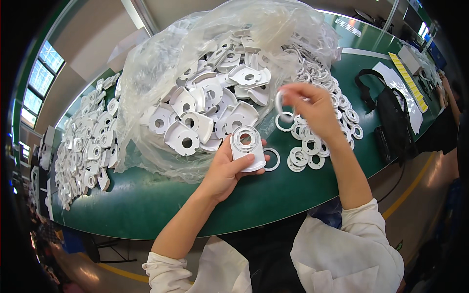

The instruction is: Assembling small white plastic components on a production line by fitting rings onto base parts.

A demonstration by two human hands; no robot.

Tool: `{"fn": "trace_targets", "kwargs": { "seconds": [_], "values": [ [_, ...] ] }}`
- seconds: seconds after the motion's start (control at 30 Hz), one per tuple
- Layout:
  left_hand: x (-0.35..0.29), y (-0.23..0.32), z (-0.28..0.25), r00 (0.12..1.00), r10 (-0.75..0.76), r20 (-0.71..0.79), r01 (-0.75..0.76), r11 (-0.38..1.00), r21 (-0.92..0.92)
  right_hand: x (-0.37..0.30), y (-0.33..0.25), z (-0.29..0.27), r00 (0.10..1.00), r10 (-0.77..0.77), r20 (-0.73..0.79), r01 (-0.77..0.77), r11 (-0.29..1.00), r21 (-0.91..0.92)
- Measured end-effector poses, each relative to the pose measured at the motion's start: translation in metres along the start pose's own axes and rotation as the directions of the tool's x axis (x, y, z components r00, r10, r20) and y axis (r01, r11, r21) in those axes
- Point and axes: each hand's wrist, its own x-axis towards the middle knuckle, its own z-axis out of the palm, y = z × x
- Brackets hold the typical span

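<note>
My left hand [225, 171] is closed around a white plastic housing [247, 157], its thumb pressing on the lower part. The housing is flat, with a raised round collar and a hole facing up. To the right, my right hand [311, 108] pinches a thin white ring [279, 103], blurred by motion, above the edge of a pile of white rings [311, 144]. One loose ring [271, 159] lies on the table just right of the held housing. Beyond the left hand, many similar white housings [188, 132] fill an opened clear plastic bag [141, 146].
The green table [205, 205] curves around me. More white parts [88, 146] are heaped at its left. On the right lie a black bag with a strap [393, 115], white paper [391, 78] and a yellow strip [409, 80]. Another person's arm [452, 97] shows at the far right.
</note>
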Motion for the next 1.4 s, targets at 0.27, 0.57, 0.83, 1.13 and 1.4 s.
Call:
{"fn": "trace_targets", "kwargs": {
  "seconds": [0.27,0.57,0.83,1.13,1.4],
  "values": [
    [0.001,0.001,0.007,0.999,-0.05,0.002,0.049,0.996,0.078,-0.026,0.006,0.036,0.911,-0.251,0.327,0.332,0.917,-0.221],
    [0.001,0.0,0.005,0.994,-0.082,0.073,0.071,0.987,0.141,-0.026,0.009,0.037,0.897,-0.272,0.348,0.376,0.884,-0.277],
    [0.002,-0.003,0.002,0.995,-0.024,0.095,0.012,0.992,0.126,-0.03,0.007,0.041,0.861,-0.425,0.279,0.505,0.781,-0.368],
    [0.0,0.003,0.002,0.998,0.009,0.068,-0.022,0.98,0.197,-0.034,-0.002,0.044,0.96,-0.14,0.244,0.173,0.978,-0.12],
    [-0.002,-0.002,0.005,0.972,0.235,0.025,-0.195,0.74,0.644,-0.023,0.006,0.031,0.903,0.055,0.425,-0.056,0.998,-0.01]
  ]
}}
